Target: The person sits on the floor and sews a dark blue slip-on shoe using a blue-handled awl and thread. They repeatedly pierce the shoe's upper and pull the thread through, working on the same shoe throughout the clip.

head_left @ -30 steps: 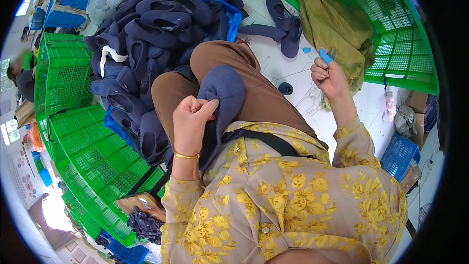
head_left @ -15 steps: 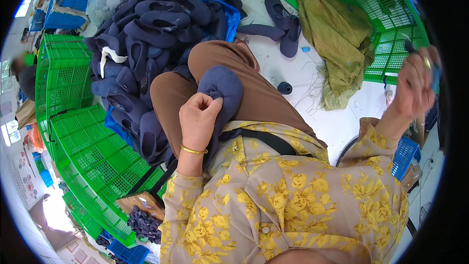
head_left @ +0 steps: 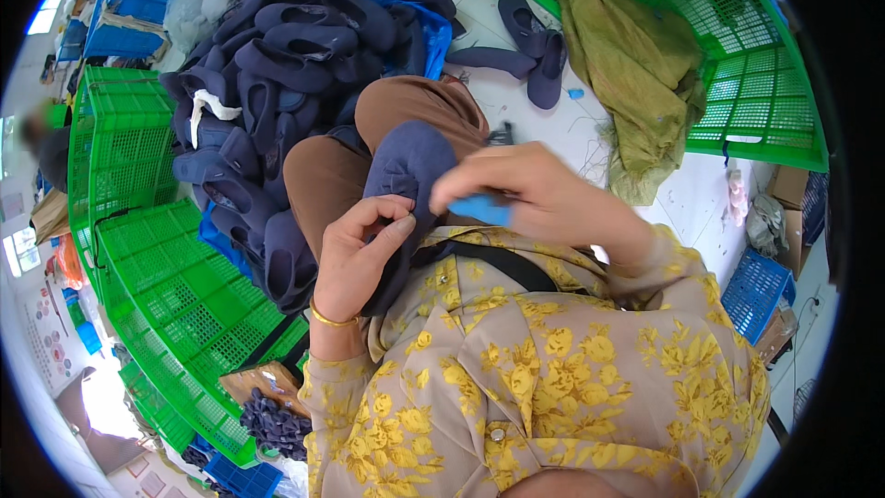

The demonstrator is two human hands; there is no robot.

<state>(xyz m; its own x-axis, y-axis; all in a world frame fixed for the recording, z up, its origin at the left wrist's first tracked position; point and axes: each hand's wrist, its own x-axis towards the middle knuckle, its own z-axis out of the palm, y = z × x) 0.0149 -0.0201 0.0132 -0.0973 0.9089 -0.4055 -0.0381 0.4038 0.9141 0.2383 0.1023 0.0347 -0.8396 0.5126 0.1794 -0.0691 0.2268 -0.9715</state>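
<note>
A navy fabric shoe [head_left: 413, 155] rests on my lap, toe pointing away from me. My left hand [head_left: 355, 249] is closed at its opening, thumb and forefinger pinched together on the cloth; any thread between them is too fine to make out. Close to the shoe's right side is my right hand [head_left: 535, 189], smeared by motion. Its fingers are wrapped round a blue-handled tool [head_left: 481, 209] whose kind the blur hides. A dark part [head_left: 501, 135] sticks up beyond the knuckles.
A large heap of navy shoes [head_left: 295, 55] lies to the left, beside green plastic crates [head_left: 175, 286]. More shoes [head_left: 535, 46] lie on the white floor ahead. An olive sack [head_left: 636, 83] hangs against another green crate [head_left: 756, 101]. A blue basket [head_left: 758, 290] stands at right.
My right hand has swung from far out on the right back in beside the shoe, still holding the blue-handled tool. My left hand and the shoe have shifted slightly toward me.
</note>
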